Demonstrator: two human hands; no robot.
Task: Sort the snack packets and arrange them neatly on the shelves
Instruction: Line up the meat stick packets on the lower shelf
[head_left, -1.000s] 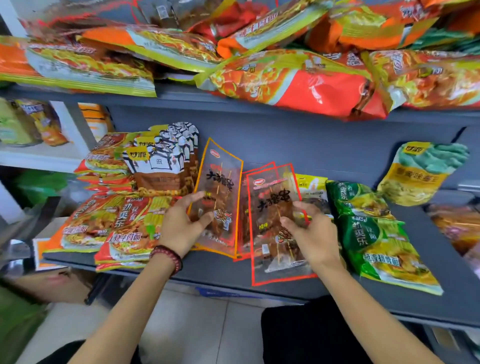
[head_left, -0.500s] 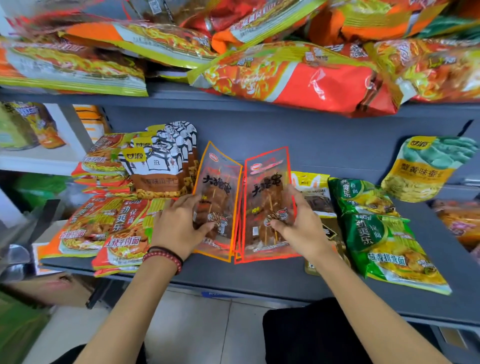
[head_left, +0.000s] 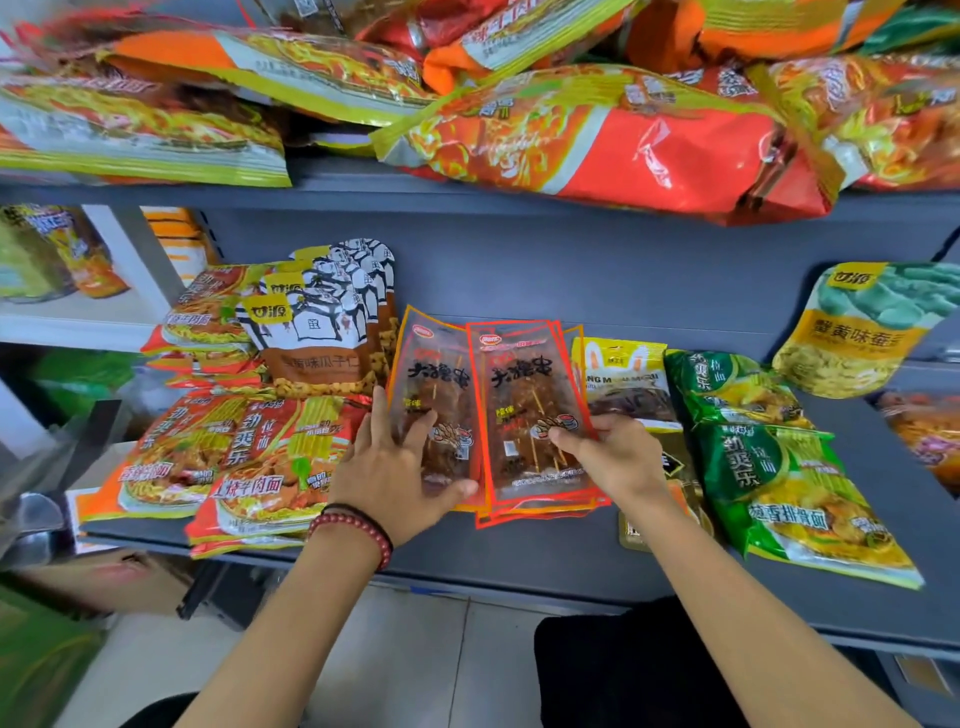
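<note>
Grey metal shelf (head_left: 519, 561), and both hands are at work in the middle of it, close to the front edge. The left hand (head_left: 387, 478) lies flat on the orange-bordered skewer packet (head_left: 431, 374), fingers straight and spread, thumb running along the packet's bottom edge. A red bead bracelet (head_left: 358, 527) sits on that wrist. Right beside it, touching and slightly overlapping, is the stack of red-bordered skewer packets (head_left: 524, 374). The right hand (head_left: 608, 457) grips that stack at its lower right, fingers curled over the front face, thumb up by the right edge. Corners of the lower packets fan out under the top one toward the front edge.

At the left end of the shelf, red noodle packets (head_left: 260, 457) are piled at the front, with brown-and-white seed pouches (head_left: 322, 332) standing behind them toward the back. Just right of the red-bordered stack lies a yellow rabbit packet (head_left: 623, 384), partly under the right wrist. Next come the green noodle packets (head_left: 769, 467), running from mid-shelf down to the front edge. A teal-and-yellow pouch (head_left: 862, 332) leans at the back right. Overhead, the upper shelf (head_left: 337, 176) carries a jumble of big orange and red noodle bags (head_left: 597, 145), some hanging over its front edge.
</note>
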